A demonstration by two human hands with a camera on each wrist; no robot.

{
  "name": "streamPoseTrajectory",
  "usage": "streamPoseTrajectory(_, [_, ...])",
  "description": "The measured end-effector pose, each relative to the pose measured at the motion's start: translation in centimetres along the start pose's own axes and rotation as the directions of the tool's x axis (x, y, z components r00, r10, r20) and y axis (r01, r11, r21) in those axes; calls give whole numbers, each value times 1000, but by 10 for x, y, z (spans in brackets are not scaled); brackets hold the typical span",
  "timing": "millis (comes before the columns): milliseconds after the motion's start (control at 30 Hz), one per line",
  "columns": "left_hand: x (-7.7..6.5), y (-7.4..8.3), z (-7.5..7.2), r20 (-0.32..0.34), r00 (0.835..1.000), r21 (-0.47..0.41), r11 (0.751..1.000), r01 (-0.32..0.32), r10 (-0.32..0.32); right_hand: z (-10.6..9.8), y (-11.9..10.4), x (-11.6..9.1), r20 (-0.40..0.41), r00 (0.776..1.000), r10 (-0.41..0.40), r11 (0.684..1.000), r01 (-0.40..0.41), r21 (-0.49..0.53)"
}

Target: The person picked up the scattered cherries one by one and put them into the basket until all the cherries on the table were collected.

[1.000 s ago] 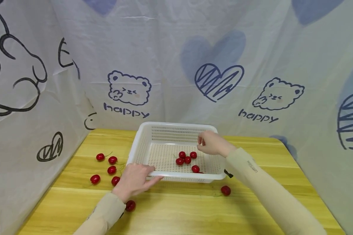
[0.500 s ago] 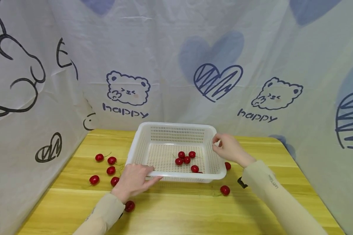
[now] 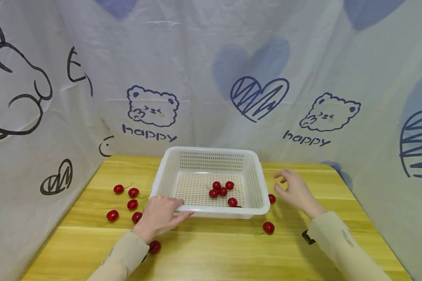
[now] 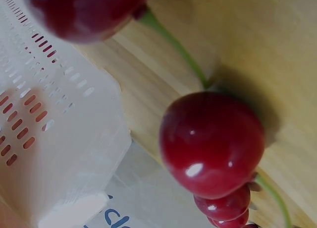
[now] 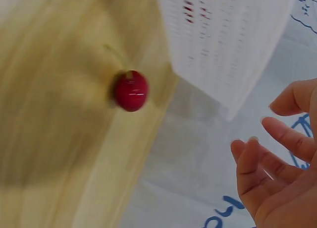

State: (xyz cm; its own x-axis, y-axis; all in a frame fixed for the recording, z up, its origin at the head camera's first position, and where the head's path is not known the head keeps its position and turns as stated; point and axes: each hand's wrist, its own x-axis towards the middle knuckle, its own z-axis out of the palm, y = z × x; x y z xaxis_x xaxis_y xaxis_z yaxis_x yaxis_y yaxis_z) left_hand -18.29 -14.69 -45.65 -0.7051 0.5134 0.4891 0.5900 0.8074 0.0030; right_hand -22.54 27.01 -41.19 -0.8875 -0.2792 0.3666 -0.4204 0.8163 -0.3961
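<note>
A white plastic basket (image 3: 211, 150) with slotted walls stands on the table, several red cherries (image 3: 223, 191) lying on its floor. My left hand (image 3: 160, 217) grips its near left corner at the rim; in the left wrist view, fingers show through the slots. Right of the basket, my right hand (image 3: 297, 193) is in the air with loosely bent fingers, nothing between them. Closest to it is a stemmed cherry (image 5: 131, 91), partly hidden by the rim in the head view. Another cherry (image 3: 268, 228) lies nearer the front.
Several loose cherries lie left of the basket, including one (image 3: 113, 215) farthest out and one (image 3: 154, 246) beside the left wrist. A large cherry (image 4: 212, 144) fills the left wrist view. Printed cloth (image 3: 204, 117) hangs behind the wooden table (image 3: 211, 253).
My right hand has moved right, from over the basket's inside, across its rim to the table side, and its fingers have spread. The left hand and basket stay put.
</note>
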Motion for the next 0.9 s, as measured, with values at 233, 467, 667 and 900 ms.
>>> streamPoseTrajectory(233, [-1, 0, 1, -11, 1000, -3, 1000, 3, -3, 12, 15, -17, 50, 998, -47, 998, 49, -47])
streamPoseTrajectory(467, [-2, 0, 1, 16, 1000, 10, 1000, 16, -16, 19, 28, -33, 141, 990, -15, 993, 32, -115])
streamPoseTrajectory(667, [-2, 0, 0, 14, 1000, 6, 1000, 18, -18, 25, 34, -43, 235, 972, 1, 982, 43, -184])
streamPoseTrajectory(900, [-1, 0, 1, 20, 1000, 7, 1000, 14, -14, 33, 33, -45, 289, 957, -15, 978, 74, -197])
